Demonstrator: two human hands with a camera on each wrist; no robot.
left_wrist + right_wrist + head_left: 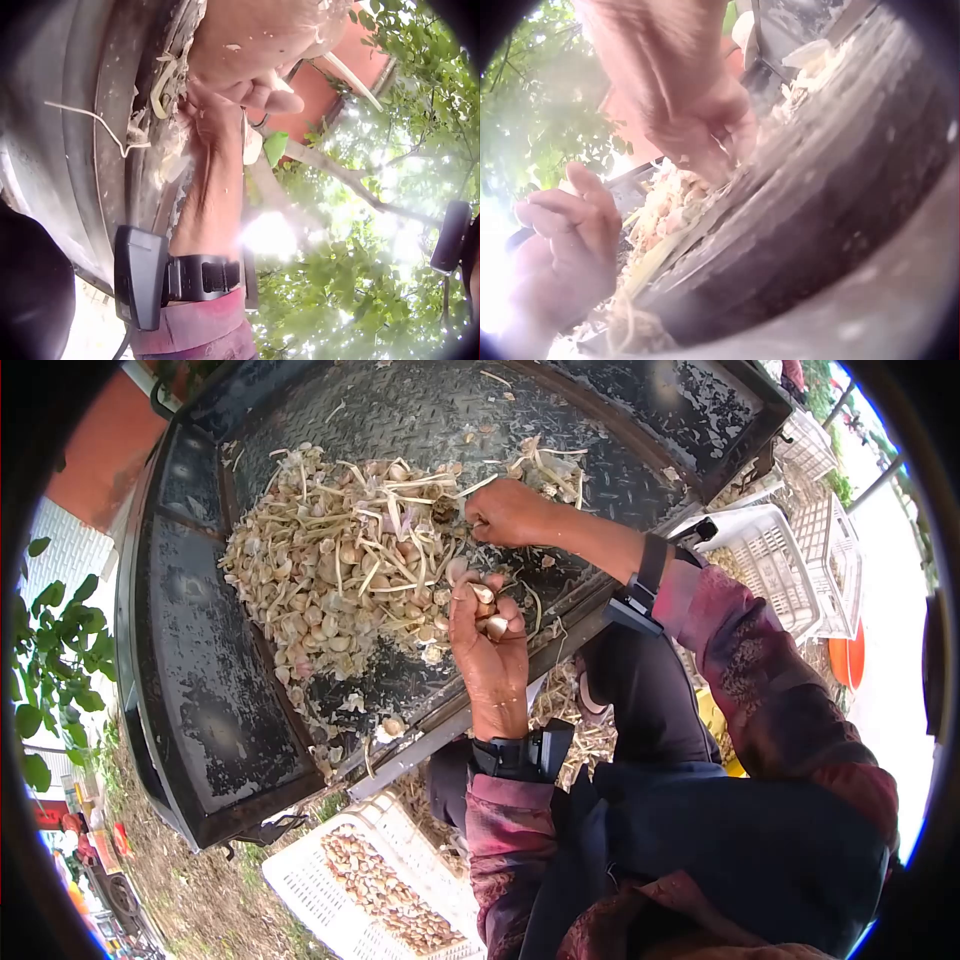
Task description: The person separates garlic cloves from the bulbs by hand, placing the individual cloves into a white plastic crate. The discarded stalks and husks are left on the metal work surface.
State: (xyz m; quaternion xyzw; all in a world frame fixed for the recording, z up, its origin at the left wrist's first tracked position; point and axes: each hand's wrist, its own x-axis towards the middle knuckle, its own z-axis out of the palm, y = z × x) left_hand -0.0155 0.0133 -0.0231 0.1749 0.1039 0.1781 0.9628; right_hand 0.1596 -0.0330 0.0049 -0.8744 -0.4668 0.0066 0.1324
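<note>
Loosely, the left hand [490, 660] curls its fingers round garlic cloves [496, 627]; whether the right hand [512, 513], fingers bent beside the pile [320, 580], holds anything, I cannot tell

The head camera looks steeply down from above, its wide round view taking in the metal cargo bed [430, 420] and garlic heap [320, 575]. Both wrist cameras sit far nearer: the left faces past the left hand [490, 650] into foliage [322, 300] (turned sideways, leaves on the right); the right looks low past the right hand [515, 513]. Both wrist views share hands and foliage.
</note>
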